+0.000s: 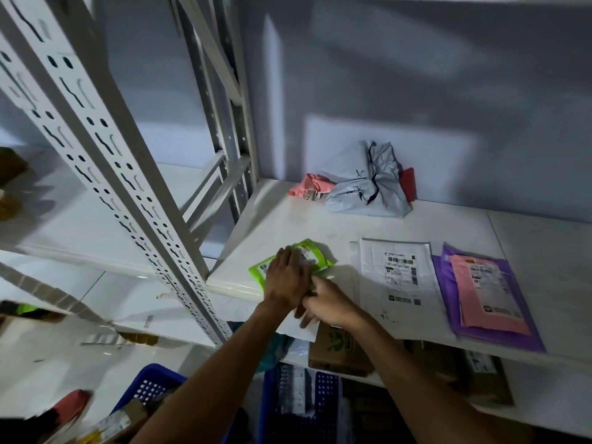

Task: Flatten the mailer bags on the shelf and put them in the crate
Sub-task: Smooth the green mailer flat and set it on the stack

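Note:
A green mailer bag (315, 254) lies near the front left corner of the white shelf (320, 225). My left hand (286, 278) presses flat on top of it, fingers straight. My right hand (333, 301) sits just right of the left, its fingers tucked under the left hand at the bag's near edge; I cannot see its grip. A flat white mailer (397, 274) and a purple mailer (448, 283) with a pink one (490, 296) on it lie to the right. Crumpled grey (368, 184) and pink (307, 185) bags sit at the back. A blue crate (301, 402) stands below.
A perforated grey shelf post (128, 174) rises left of the shelf corner. A red item (407, 182) peeks out behind the grey bag. Cardboard boxes (339, 350) sit on the lower level under the shelf edge. A second blue crate (150, 386) stands lower left.

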Demonstrator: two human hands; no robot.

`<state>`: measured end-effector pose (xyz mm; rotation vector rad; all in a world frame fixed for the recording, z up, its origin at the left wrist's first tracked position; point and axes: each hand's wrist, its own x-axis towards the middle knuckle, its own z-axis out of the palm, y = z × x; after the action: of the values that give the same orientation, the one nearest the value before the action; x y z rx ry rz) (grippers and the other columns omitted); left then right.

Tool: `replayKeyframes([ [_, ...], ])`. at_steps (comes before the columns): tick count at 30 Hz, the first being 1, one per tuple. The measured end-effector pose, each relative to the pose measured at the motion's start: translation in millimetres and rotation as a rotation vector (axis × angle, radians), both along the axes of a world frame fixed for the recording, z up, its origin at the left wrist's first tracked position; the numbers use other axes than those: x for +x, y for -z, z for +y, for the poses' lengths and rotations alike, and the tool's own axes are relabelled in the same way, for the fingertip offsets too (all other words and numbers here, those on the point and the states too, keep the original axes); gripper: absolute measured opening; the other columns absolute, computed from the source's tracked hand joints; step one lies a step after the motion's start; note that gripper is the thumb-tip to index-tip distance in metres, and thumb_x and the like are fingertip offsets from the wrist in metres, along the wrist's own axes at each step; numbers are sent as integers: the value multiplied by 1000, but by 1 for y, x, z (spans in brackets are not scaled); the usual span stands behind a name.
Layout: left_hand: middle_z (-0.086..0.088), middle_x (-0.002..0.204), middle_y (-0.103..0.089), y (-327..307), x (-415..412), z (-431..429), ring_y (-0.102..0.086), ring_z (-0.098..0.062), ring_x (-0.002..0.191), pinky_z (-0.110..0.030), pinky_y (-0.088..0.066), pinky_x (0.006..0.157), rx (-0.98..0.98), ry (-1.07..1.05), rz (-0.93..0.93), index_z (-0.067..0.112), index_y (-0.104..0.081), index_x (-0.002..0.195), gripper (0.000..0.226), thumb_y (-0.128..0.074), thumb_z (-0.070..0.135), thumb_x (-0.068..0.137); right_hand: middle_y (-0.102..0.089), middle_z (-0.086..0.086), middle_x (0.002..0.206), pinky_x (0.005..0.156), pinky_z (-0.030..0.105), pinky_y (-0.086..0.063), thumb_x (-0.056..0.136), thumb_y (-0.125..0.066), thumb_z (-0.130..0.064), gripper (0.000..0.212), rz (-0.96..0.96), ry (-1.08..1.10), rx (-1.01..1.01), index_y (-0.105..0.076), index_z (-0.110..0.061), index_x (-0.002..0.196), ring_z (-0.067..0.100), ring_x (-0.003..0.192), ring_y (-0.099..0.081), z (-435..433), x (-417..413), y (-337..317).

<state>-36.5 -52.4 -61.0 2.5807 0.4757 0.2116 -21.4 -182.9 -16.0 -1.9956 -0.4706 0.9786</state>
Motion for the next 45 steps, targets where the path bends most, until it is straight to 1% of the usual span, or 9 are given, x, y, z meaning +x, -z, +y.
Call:
replayKeyframes([
  [4, -9, 166, -22, 8, 5, 8, -13, -22, 155, -34, -9, 125, 132, 116, 100, 12, -24, 158, 59, -20, 43, 108, -74, 5, 90, 77, 36, -56, 97, -50, -21, 16, -531, 136, -201, -66, -18, 95, 28, 84, -71, 3, 13, 6],
  [8, -9, 165, -23, 14, -1, 12, -15, -23, 155, -39, -11, 126, 217, 252, 78, 11, -24, 159, 78, -1, 53, 97, -60, 5, 129, 92, 35, -47, 102, -48, -19, 28, -786, 119, -164, -55, -13, 128, 25, 117, -58, 12, 26, 16],
  [11, -16, 154, -45, 23, -4, 17, -39, -31, 145, -46, -30, 120, 270, 363, -69, 5, -43, 150, 66, -29, 44, 100, -54, 9, 142, 113, 36, -36, 102, -45, -14, 38, -976, -18, -164, -54, -8, 139, 26, 133, -48, 21, 37, 32],
  [14, -17, 149, -50, 32, -8, 20, -43, -31, 141, -46, -32, 118, 286, 417, -151, 3, -48, 146, 57, -42, 35, 100, -44, 8, 156, 122, 33, -23, 108, -37, -20, 44, -882, -93, -170, -46, -8, 149, 23, 146, -36, 32, 45, 41],
  [20, -15, 154, -44, 31, -12, 15, -37, -26, 145, -38, -17, 125, 284, 396, -117, 6, -41, 151, 64, -36, 41, 98, -15, -3, 169, 127, 28, 0, 108, -21, -49, 61, -741, -114, -239, -22, -18, 161, 10, 156, -9, 42, 45, 52],
  [23, -12, 161, -34, 37, -12, 15, -27, -23, 151, -36, -7, 127, 283, 365, -90, 9, -31, 156, 69, -38, 43, 97, -13, -3, 170, 127, 30, 0, 108, -20, -49, 62, -803, -118, -261, -19, -18, 161, 10, 156, -7, 40, 44, 60],
  [33, -14, 164, -27, 41, -12, 16, -23, -26, 152, -45, -19, 124, 327, 397, -88, 8, -27, 157, 66, -38, 36, 99, -10, -7, 170, 128, 30, -1, 108, -20, -49, 60, -727, -74, -241, -13, -24, 162, 7, 155, -6, 39, 46, 66],
  [39, -12, 163, -27, 39, -17, 3, -21, -25, 153, -44, -16, 126, 218, 142, -64, 7, -29, 157, 68, -21, 41, 99, -7, -8, 170, 127, 29, 5, 109, -18, -45, 59, -644, -68, -209, -11, -21, 162, 3, 155, 3, 39, 48, 68],
  [45, -9, 165, -24, 40, -21, 7, -15, -21, 155, -40, -11, 127, 227, 31, -24, 10, -28, 158, 67, -12, 42, 101, 3, -4, 168, 115, 18, 26, 102, 3, -48, 69, -856, -241, -311, -7, -13, 161, 4, 151, 14, 37, 53, 74],
])
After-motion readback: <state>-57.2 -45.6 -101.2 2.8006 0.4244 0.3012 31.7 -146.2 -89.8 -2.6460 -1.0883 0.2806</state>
